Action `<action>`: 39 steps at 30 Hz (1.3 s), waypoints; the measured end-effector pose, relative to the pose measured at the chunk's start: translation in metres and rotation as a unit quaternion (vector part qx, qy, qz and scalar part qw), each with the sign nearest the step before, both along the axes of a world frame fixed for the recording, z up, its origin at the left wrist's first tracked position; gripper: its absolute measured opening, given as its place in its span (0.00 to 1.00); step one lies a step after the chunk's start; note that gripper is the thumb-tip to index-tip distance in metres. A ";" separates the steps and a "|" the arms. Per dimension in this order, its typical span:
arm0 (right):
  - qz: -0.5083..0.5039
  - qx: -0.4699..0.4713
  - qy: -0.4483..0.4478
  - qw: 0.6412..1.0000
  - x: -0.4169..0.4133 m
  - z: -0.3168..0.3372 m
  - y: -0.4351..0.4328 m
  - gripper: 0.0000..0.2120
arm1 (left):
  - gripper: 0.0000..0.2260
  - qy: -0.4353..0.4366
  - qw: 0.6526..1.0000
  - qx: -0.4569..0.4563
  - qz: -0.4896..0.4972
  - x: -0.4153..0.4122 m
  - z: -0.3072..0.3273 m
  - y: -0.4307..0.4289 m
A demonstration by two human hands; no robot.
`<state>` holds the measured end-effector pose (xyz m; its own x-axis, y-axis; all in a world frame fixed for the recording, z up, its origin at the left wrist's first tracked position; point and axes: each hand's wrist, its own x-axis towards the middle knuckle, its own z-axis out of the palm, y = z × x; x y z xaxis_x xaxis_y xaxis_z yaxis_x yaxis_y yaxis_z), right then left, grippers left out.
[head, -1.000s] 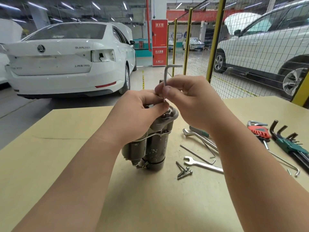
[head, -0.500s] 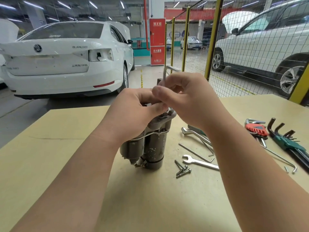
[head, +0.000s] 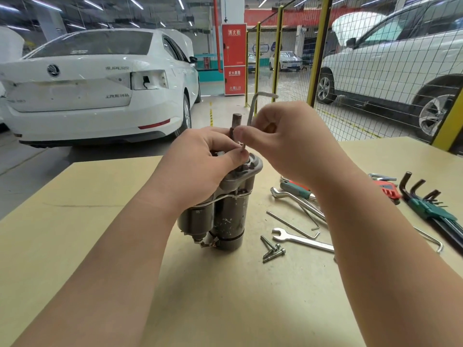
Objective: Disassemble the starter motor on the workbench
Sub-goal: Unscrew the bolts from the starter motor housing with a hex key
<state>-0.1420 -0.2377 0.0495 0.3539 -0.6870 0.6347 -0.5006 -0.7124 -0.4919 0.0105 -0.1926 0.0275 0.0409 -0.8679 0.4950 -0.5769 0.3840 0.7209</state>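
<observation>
Motor (head: 225,216) stands on end mid-bench (head: 75,234), looking heavy, rigid and greasy, so it wants steadying round the upper housing, where the left hand (head: 200,169) curls round it, while the right hand (head: 288,141) pinches a hex key (head: 250,111) upright at its top.

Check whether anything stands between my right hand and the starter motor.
Only the hex key the right hand pinches, its tip at the starter motor top beside the left hand. Nothing else visible.
</observation>
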 end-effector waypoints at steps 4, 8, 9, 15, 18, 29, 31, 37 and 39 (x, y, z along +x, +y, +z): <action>0.016 0.021 0.002 1.000 0.000 0.000 0.000 0.08 | 0.03 0.024 1.000 0.000 0.019 -0.001 -0.002 -0.002; 0.050 0.020 -0.002 0.999 0.002 0.000 0.003 0.09 | 0.05 0.018 0.999 0.003 -0.031 -0.001 0.000 0.002; 0.051 0.019 -0.002 0.999 0.002 0.000 0.004 0.09 | 0.06 0.008 0.999 -0.002 -0.036 -0.001 0.001 0.003; 0.033 0.018 -0.022 0.999 0.000 0.000 0.002 0.10 | 0.02 0.009 1.000 -0.008 0.005 -0.002 -0.001 0.000; 0.077 0.022 0.007 0.997 -0.001 0.002 0.006 0.08 | 0.04 -0.020 1.000 -0.001 -0.021 0.001 0.000 0.002; 0.057 0.014 -0.025 0.998 -0.001 0.002 0.003 0.07 | 0.04 0.010 1.000 0.007 -0.008 -0.002 0.000 0.004; 0.066 0.010 -0.026 0.997 -0.001 0.002 0.004 0.07 | 0.05 0.013 1.000 -0.001 -0.019 -0.001 0.002 0.005; -0.002 0.000 -0.028 1.000 -0.001 0.001 0.000 0.15 | 0.02 0.020 0.999 0.008 0.050 -0.001 -0.002 0.000; 0.002 -0.005 -0.017 1.000 0.000 0.001 0.001 0.14 | 0.02 0.016 0.999 0.010 0.031 -0.002 -0.001 0.001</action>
